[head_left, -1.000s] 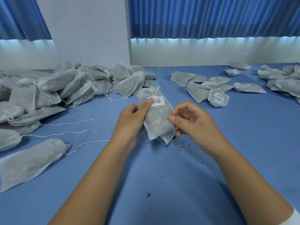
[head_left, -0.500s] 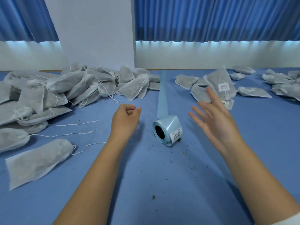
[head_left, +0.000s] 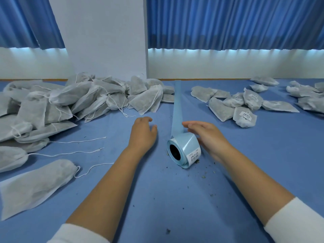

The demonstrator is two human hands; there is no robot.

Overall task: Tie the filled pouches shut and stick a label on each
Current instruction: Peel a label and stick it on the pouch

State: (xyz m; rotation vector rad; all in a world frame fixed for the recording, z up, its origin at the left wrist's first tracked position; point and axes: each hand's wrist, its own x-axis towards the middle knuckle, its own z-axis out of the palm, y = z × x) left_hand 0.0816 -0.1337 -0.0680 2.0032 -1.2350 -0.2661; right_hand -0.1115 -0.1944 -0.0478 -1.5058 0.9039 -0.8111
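A light blue label roll (head_left: 185, 149) lies on the blue table (head_left: 175, 199), and its bare backing strip (head_left: 177, 104) runs away from me. My right hand (head_left: 209, 135) is against the roll's right side with the fingers stretched out over the strip, holding nothing. My left hand (head_left: 142, 131) is just left of the roll, palm down, fingers loosely bent and empty. A heap of unlabelled drawstring pouches (head_left: 87, 100) lies at the left. Tied, labelled pouches (head_left: 244, 117) lie at the right.
One flat pouch (head_left: 35, 187) lies near the front left with its strings (head_left: 70, 153) trailing across the cloth. More pouches (head_left: 308, 99) sit at the far right. Dry crumbs are scattered around the roll. A white pillar and blue curtains stand behind the table.
The labelled pouch has left my hands and landed among those at the right. My right hand came down beside the label roll. My left hand slid forward and loosened.
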